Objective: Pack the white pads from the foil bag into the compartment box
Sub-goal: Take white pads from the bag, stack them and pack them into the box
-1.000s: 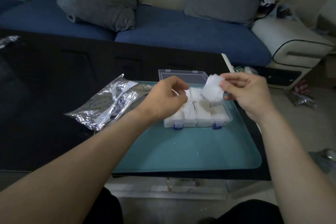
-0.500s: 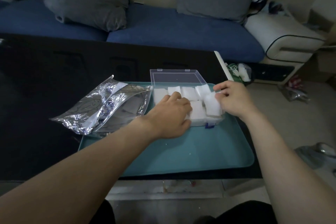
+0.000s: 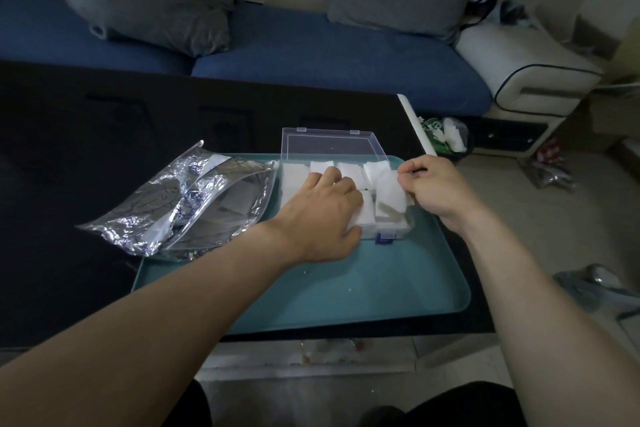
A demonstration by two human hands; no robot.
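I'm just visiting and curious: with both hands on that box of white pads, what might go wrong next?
1. The pad that the right hand pinches stands well above the box rim; it may not seat, and could block the lid from closing.
2. The left hand presses on packed pads; lifting it might let them spring up.

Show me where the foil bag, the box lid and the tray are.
foil bag [image 3: 180,204], head view, crinkled middle.
box lid [image 3: 332,146], head view, clear panel.
tray [image 3: 346,291], head view, bare near part.
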